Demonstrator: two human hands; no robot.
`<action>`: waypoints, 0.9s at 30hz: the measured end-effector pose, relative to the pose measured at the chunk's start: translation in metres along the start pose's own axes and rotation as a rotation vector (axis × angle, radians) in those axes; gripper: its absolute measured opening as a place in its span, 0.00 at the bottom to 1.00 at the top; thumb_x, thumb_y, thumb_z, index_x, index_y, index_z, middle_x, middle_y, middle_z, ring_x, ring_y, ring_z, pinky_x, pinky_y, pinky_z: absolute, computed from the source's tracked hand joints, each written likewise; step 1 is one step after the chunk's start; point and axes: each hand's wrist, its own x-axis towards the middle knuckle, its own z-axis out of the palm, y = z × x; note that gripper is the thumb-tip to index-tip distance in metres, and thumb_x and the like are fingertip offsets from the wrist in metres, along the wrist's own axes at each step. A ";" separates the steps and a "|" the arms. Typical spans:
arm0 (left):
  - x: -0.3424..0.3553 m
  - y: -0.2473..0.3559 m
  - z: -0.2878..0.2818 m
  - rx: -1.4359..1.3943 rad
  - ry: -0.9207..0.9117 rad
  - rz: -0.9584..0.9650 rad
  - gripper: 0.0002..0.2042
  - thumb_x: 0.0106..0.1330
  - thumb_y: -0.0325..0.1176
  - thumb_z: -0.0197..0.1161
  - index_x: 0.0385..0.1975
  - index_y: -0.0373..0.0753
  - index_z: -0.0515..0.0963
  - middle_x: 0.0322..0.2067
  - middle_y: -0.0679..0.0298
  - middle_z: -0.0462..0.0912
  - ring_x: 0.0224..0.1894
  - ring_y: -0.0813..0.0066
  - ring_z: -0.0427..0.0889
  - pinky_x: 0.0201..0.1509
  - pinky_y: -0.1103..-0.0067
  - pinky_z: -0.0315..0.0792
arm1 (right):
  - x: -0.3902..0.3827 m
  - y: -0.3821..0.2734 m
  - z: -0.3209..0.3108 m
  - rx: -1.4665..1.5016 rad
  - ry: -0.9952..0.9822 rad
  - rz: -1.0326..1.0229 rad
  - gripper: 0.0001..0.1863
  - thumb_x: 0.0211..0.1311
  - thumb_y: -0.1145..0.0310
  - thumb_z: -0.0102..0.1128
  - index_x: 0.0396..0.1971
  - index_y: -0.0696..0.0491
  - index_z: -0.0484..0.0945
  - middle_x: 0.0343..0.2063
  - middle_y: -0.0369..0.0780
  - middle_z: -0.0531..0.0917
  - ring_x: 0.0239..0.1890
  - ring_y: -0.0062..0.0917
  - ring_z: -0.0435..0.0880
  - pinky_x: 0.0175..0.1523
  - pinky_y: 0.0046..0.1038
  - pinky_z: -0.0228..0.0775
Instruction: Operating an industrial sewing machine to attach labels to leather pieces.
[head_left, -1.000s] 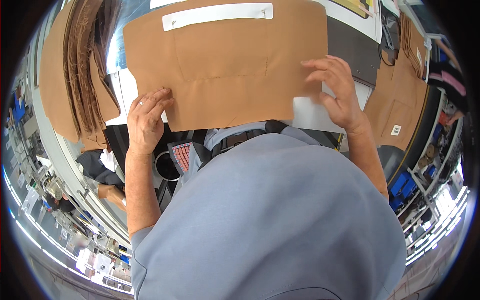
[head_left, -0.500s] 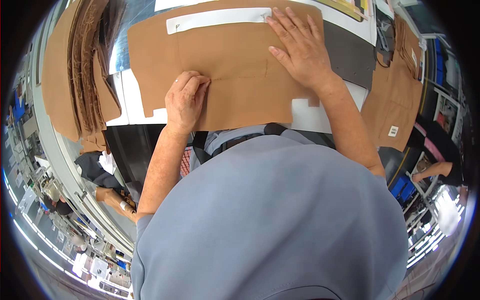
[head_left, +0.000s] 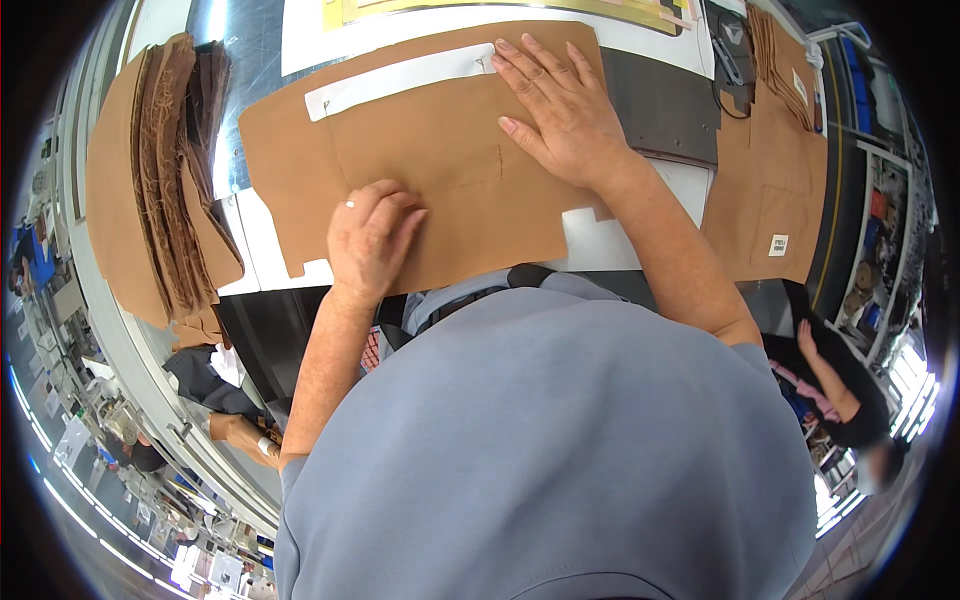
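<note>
A brown cloth panel (head_left: pixel 420 150) lies in front of me, with its near edge by my body. Along its far part runs a white strip (head_left: pixel 400 82), with a small dark mark near each end. Faint thin lines cross the panel between my hands. My right hand (head_left: pixel 565 115) rests flat on the panel's far right, fingers stretched out and tips at the strip's right end. My left hand (head_left: pixel 372 238) is over the panel's near left part, fingers curled and thumb close to the forefinger. Whatever is between those fingertips, if anything, is too small to make out.
A stack of brown cloth pieces with frayed edges (head_left: pixel 165 180) is at the left. More brown panels (head_left: pixel 765 190) hang at the right, one with a white label (head_left: pixel 778 245). A dark grey plate (head_left: pixel 660 105) borders my panel. Another person (head_left: pixel 830 390) is at the far right.
My left hand has come off the thin line toward me, its pinch looser. My right hand stays flat by the strip. The view has shifted, and the person at right has moved.
</note>
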 end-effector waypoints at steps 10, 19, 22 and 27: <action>0.001 0.001 0.010 -0.018 -0.081 -0.057 0.12 0.58 0.29 0.74 0.41 0.39 0.82 0.41 0.61 0.82 0.42 0.59 0.80 0.44 0.68 0.75 | 0.000 -0.001 -0.001 -0.026 -0.024 0.016 0.34 0.75 0.46 0.48 0.76 0.43 0.60 0.76 0.30 0.60 0.79 0.26 0.53 0.83 0.48 0.39; -0.006 -0.005 0.002 -0.010 -0.115 -0.099 0.08 0.60 0.29 0.73 0.30 0.40 0.77 0.30 0.63 0.78 0.34 0.59 0.78 0.38 0.66 0.70 | 0.002 -0.004 -0.008 0.036 -0.016 0.022 0.35 0.74 0.45 0.50 0.74 0.46 0.61 0.76 0.33 0.62 0.80 0.29 0.52 0.83 0.47 0.38; -0.008 -0.004 -0.002 0.027 -0.112 -0.124 0.07 0.61 0.30 0.73 0.33 0.39 0.80 0.33 0.60 0.81 0.36 0.55 0.80 0.41 0.65 0.73 | 0.000 -0.003 -0.007 0.057 0.001 0.028 0.35 0.74 0.46 0.51 0.74 0.47 0.63 0.76 0.33 0.62 0.80 0.28 0.52 0.83 0.47 0.37; -0.004 -0.014 -0.006 0.128 0.021 -0.126 0.20 0.63 0.37 0.73 0.52 0.38 0.80 0.54 0.50 0.80 0.55 0.46 0.78 0.58 0.61 0.71 | -0.002 -0.002 -0.008 0.056 -0.009 0.029 0.35 0.75 0.44 0.47 0.75 0.46 0.61 0.77 0.32 0.59 0.80 0.26 0.49 0.83 0.45 0.34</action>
